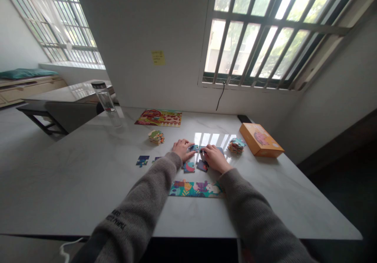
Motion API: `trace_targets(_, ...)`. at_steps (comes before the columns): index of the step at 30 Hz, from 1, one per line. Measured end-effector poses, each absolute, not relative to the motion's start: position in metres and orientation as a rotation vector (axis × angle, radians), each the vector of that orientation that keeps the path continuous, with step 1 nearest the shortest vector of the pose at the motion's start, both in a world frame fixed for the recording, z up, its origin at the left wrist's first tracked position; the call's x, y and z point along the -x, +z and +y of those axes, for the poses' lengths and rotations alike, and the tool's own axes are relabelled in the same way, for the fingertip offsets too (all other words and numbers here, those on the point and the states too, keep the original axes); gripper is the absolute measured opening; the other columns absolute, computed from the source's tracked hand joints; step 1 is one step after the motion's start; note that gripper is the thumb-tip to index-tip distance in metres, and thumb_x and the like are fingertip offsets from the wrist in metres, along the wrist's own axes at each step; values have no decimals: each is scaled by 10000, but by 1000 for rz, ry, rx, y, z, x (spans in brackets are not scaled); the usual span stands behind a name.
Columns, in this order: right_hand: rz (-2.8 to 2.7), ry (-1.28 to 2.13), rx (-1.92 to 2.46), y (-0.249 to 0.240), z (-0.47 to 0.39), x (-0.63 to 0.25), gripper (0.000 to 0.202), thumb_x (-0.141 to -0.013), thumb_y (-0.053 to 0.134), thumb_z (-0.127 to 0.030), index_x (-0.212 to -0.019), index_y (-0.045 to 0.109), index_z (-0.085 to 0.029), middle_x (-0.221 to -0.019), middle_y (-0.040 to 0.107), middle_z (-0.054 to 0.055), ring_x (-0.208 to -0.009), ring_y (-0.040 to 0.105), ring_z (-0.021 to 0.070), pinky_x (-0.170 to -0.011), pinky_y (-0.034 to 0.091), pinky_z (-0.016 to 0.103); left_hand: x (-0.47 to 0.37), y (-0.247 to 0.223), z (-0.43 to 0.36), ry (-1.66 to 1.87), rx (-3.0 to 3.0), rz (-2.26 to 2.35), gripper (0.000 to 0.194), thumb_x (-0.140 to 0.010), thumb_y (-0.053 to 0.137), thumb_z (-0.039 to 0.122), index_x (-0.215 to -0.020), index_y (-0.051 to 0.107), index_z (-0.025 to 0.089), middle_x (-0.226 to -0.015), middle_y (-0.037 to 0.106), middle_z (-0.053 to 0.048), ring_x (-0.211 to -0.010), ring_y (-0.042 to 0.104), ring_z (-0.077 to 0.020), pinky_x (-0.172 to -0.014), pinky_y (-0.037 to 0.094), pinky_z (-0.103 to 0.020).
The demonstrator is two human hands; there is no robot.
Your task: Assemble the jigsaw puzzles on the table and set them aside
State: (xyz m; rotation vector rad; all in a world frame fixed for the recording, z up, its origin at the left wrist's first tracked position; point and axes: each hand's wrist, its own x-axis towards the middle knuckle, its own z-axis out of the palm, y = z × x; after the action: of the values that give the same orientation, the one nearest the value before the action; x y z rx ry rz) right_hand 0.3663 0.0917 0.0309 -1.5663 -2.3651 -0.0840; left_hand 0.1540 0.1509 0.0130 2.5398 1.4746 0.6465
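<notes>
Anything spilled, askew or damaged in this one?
Nothing looks spilled or damaged. The puzzle-piece stack beside the orange box is slightly uneven but standing. Mildly odd: a black cord dangles below the window, its lower end attached to nothing visible.

Setting: indoor room, domestic in character, probably a home. Evidence: marble-patterned table [73, 192] bearing a children's jigsaw strip [194, 189] and glass bottle [104, 98]; plain walls with a yellow sticky note [158, 58]; barred windows, one at right [226, 55], one with a sheer curtain [41, 4]. Far left: low wooden cabinet [32, 92] topped by teal fabric [26, 73], possibly a cushion; blurred there.
</notes>
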Motion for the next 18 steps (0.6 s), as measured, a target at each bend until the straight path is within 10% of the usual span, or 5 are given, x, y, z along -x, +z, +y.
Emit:
trace_targets(9, -2354, -43, 1598, 32, 90, -365, 295, -943, 517, -167, -1207, 643, -209, -1108, 629, 82, -1068, 526, 224, -949, 407, 307, -151, 6, 155, 636, -2733, 1075, 294, -941, 566, 228, -1188, 706, 306, -1258, 661, -29, -1148, 559, -236, -1009, 457, -403)
trace_targets(18, -2368, -52, 1591, 31, 89, -367, 286, -942, 523, -188, -1203, 637, -209, -1094, 622, 81, -1062, 518, 230, -939, 402, 319, -153, 17, 145, 457, -2868, 1104, 385, -971, 536, 426, -1344, 607, 365, -1315, 591, -68, -1179, 523, -275, -1006, 449, -447)
